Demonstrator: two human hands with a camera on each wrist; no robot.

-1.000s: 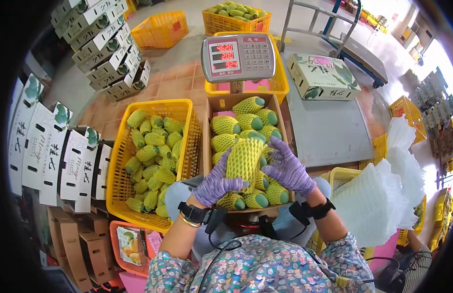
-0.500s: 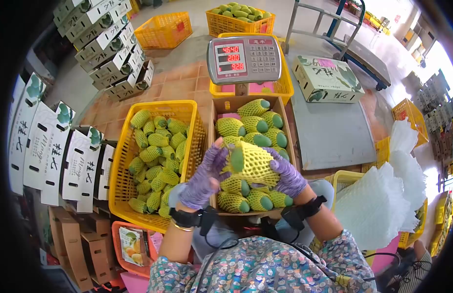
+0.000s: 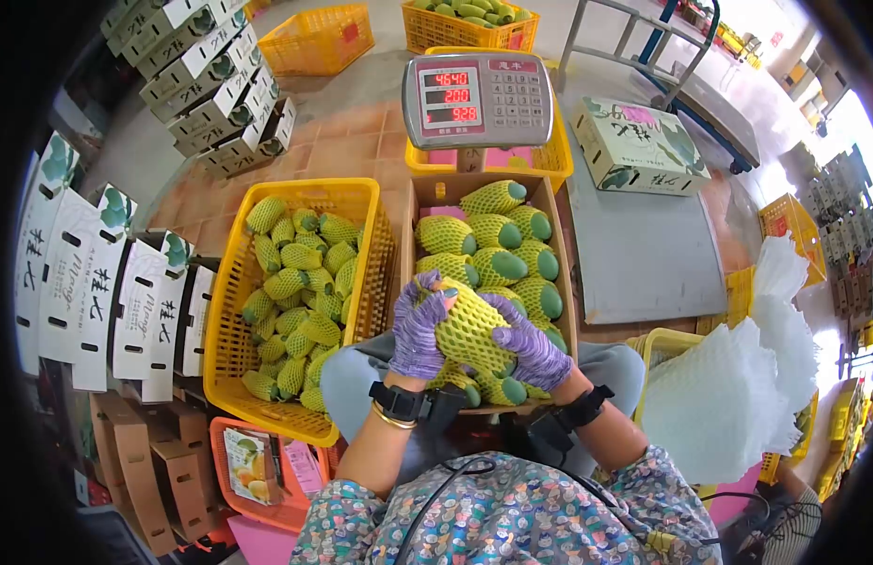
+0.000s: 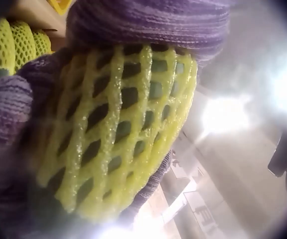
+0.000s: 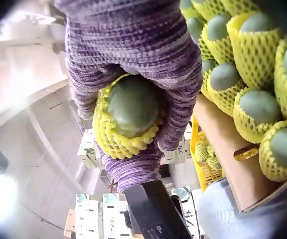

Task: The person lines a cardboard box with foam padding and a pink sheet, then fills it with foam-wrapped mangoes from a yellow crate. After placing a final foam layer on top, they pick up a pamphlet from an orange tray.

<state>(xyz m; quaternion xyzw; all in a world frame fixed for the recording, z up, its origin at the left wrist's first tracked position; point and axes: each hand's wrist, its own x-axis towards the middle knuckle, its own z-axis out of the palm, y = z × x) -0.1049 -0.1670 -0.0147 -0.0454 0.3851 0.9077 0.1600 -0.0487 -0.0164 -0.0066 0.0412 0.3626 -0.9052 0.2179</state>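
Note:
A mango in a yellow foam net (image 3: 474, 325) is held between both purple-gloved hands above the front of an open carton (image 3: 407, 235). My left hand (image 3: 418, 331) grips its left end, and my right hand (image 3: 535, 348) holds the right end with the thumb on top. In the left wrist view the netted mango (image 4: 118, 124) fills the middle, dark green showing through the mesh. The right wrist view shows its bare green end (image 5: 133, 105) between the right hand's fingers. Rows of netted mangoes (image 3: 501, 266) lie in the carton, green ends mostly to the right.
A yellow crate of netted mangoes (image 3: 300, 278) stands left of the carton. Behind the carton is a scale display (image 3: 484, 99) with red digits. To the right are a grey platform (image 3: 648, 254), a closed printed carton (image 3: 639, 146) and white foam sheets (image 3: 719, 405). Printed cartons (image 3: 107, 292) stand far left.
The mango has turned in the hands, from upright to lying sideways and slanted; its green end faced the camera half a second ago. The display's top number rose from 4620 to 4640.

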